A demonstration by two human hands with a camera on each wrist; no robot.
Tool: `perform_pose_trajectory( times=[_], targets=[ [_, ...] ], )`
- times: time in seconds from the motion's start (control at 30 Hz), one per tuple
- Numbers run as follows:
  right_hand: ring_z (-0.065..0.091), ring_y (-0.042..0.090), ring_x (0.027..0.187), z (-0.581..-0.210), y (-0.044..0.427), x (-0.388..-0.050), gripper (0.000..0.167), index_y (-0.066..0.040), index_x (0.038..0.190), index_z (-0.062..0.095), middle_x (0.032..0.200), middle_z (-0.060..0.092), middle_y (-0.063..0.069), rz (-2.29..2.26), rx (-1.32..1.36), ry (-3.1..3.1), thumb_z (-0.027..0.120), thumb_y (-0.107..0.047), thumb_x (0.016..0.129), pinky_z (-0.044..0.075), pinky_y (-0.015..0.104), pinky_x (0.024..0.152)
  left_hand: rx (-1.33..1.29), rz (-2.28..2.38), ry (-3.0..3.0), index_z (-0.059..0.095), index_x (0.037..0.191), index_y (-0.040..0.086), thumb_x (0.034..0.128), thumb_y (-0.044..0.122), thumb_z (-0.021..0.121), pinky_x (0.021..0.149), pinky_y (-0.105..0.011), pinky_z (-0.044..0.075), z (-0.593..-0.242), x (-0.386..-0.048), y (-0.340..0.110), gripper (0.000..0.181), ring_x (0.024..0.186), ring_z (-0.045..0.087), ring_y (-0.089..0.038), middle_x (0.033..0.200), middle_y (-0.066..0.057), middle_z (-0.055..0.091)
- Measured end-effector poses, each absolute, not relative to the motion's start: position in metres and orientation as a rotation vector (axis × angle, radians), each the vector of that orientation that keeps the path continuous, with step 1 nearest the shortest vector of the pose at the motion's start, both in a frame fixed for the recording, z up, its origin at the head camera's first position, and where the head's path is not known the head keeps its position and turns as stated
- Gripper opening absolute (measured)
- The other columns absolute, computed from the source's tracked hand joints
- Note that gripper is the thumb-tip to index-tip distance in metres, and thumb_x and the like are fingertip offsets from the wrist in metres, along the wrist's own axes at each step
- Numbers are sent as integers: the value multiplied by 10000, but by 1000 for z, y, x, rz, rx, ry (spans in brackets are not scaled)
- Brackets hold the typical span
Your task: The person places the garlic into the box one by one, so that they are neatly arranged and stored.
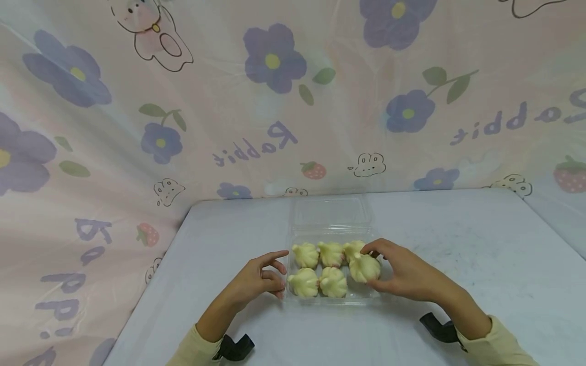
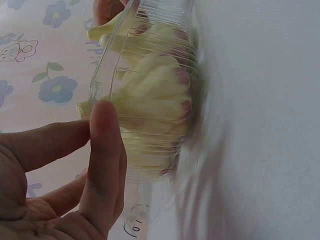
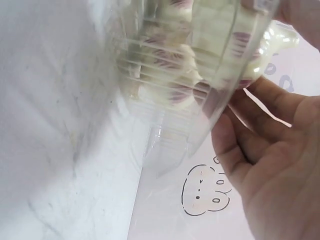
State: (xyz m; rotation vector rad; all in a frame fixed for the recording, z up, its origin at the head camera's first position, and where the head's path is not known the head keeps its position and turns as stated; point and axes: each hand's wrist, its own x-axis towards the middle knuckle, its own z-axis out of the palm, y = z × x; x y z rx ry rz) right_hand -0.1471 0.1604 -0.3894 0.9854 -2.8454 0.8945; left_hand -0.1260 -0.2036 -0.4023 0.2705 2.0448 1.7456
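Note:
A clear plastic clamshell box (image 1: pixel 316 301) lies with its lid (image 1: pixel 330 213) folded back on the table, and several pale garlic bulbs (image 1: pixel 305 282) sit in it in two rows. My right hand (image 1: pixel 405 272) holds one garlic bulb (image 1: pixel 364 268) between thumb and fingers, over the front right part of the box. My left hand (image 1: pixel 263 277) is at the box's left side, its fingertips against the clear wall near the rim. Purple-tinged bases of garlic bulbs (image 2: pixel 157 85) show through the ribbed wall in the left wrist view. The right wrist view shows the held bulb (image 3: pixel 265 55) partly behind the wall.
A white cloth covers the table (image 1: pixel 458 229). Behind it and to the left hangs a pink curtain (image 1: pixel 206 101) printed with purple flowers and rabbits. Black straps with mounts (image 1: pixel 235 348) sit at both wrists.

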Motion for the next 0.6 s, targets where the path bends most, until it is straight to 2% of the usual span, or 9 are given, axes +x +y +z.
perform_pose_trajectory(
  times=[0.2,0.47,0.6],
  targets=[
    [577,64,1057,-391,158,-147,503,-222,1225,585,1200,576,-109,867,1019,-2822,829,-260,787,558,336,880,262,1743,2053,344,1539,51,887,-62,647,715,-323,622,-402,-126,-203,728,768,679,-172,1146,-141,512],
    [596,201,1156,-395,154,-146,464,-250,1196,627,1205,611,-103,806,1078,-2840,833,-286,781,533,458,948,254,1737,2056,350,1538,56,888,-44,659,713,-322,622,-402,-126,-203,726,755,679,-164,1156,-161,511],
    [597,139,1090,-396,153,-147,404,-275,1125,646,1144,613,-134,795,1101,-2817,844,-289,773,532,423,912,254,1737,2055,349,1538,58,887,-45,657,714,-325,622,-402,-126,-203,727,756,678,-163,1158,-164,510]
  ],
)
